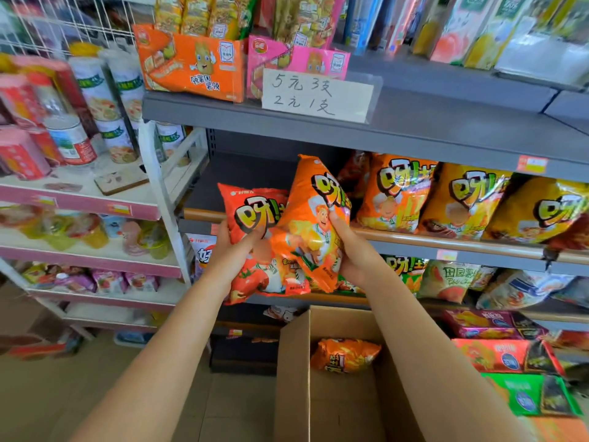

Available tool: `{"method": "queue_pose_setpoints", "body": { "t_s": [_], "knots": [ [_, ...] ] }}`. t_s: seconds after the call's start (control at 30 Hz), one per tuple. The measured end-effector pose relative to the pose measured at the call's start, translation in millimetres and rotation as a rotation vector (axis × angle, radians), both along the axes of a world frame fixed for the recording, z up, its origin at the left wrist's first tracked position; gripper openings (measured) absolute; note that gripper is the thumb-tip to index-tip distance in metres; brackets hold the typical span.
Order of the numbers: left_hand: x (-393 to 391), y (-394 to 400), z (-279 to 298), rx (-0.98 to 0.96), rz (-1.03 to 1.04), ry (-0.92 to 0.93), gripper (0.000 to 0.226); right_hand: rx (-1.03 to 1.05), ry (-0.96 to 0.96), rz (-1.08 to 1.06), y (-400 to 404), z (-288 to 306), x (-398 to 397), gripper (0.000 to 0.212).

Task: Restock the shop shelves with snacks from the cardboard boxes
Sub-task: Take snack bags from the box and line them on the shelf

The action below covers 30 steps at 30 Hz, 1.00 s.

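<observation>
**Two snack bags held up at the middle shelf**

Right then, at frame centre, I had both hands raised in front of the grey shelf (414,240). My left hand (231,250) gripped a red-orange snack bag (251,218) from its left edge, fingers curled round the front of the pack, so that grip was closed on the bag. My right hand (345,247) held a lighter orange snack bag (315,224), thumb pressed on its printed face and the other fingers wrapped behind it. The orange bag tilted left and overlapped the red-orange one; the two touched.

Just right of the held bags, a row of shelved bags (462,199) of similar print leaned behind the shelf's wooden rail. Left of them that shelf showed a bare dark stretch.

Lower centre, an open cardboard box (293,378) stood below my forearms, with one orange bag in the box (345,354) lying on its bottom. At upper centre a handwritten price card (317,95) hung on the shelf above. Far left, a white rack (159,186) carried tins and jelly cups, blurred.
</observation>
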<state>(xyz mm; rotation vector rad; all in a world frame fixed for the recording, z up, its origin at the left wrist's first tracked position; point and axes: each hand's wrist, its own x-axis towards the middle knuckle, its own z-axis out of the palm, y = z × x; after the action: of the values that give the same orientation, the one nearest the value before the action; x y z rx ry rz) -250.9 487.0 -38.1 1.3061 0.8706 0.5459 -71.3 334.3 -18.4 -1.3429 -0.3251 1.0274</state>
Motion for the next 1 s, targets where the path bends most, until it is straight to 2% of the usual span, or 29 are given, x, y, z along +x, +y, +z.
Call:
{"method": "queue_pose_setpoints", "body": {
  "t_s": [0.07, 0.17, 0.2, 0.27, 0.37, 0.47, 0.57, 0.67, 0.73, 0.83, 0.9, 1.0],
  "knots": [
    [-0.6, 1.3, 3.9, 0.0, 0.002, -0.02, 0.08, 0.017, -0.046, 0.022, -8.4, 1.9, 3.2, 0.07],
    [4.2, 0.2, 9.0, -0.088, -0.051, -0.077, 0.046, 0.0, -0.145, 0.134, -14.8, 5.6, 2.1, 0.066],
    [6.3, -1.7, 13.0, -0.125, -0.096, -0.077, 0.048, -0.002, -0.163, 0.158, -14.8, 6.7, 0.3, 0.064],
    [10.9, -5.6, 16.6, -0.139, -0.181, -0.066, 0.07, -0.018, -0.177, 0.169, -13.8, 10.0, -1.9, 0.063],
    [17.0, -9.5, 20.9, -0.072, -0.24, -0.08, 0.084, -0.034, -0.172, 0.18, -12.6, 6.0, 1.3, 0.074],
    [25.8, -9.5, 26.1, 0.004, -0.313, -0.059, 0.109, -0.023, -0.193, 0.248, -9.2, 2.5, 0.8, 0.087],
    [31.0, -5.9, 30.4, -0.032, -0.35, -0.041, 0.122, 0.025, -0.213, 0.27, -4.1, 6.9, -3.9, 0.084],
    [31.8, -3.0, 31.7, -0.062, -0.323, -0.037, 0.112, 0.026, -0.242, 0.235, 0.5, 3.7, -1.9, 0.082],
    [30.6, -0.3, 27.0, -0.05, -0.271, -0.039, 0.099, -0.011, -0.191, 0.197, 6.6, -0.5, -1.8, 0.084],
    [27.2, 0.1, 26.7, 0.054, -0.17, 0.024, 0.059, -0.058, -0.136, 0.155, 20.2, -9.5, -3.0, 0.095],
    [24.6, 3.5, 28.0, 0.117, -0.099, 0.099, 0.044, -0.079, -0.156, 0.136, 30.2, -12.2, -6.5, 0.103],
    [19.9, 9.8, 33.1, 0.059, -0.17, 0.14, 0.071, -0.119, -0.165, 0.148, 44.4, -12.2, -13.1, 0.113]
  ]
}}
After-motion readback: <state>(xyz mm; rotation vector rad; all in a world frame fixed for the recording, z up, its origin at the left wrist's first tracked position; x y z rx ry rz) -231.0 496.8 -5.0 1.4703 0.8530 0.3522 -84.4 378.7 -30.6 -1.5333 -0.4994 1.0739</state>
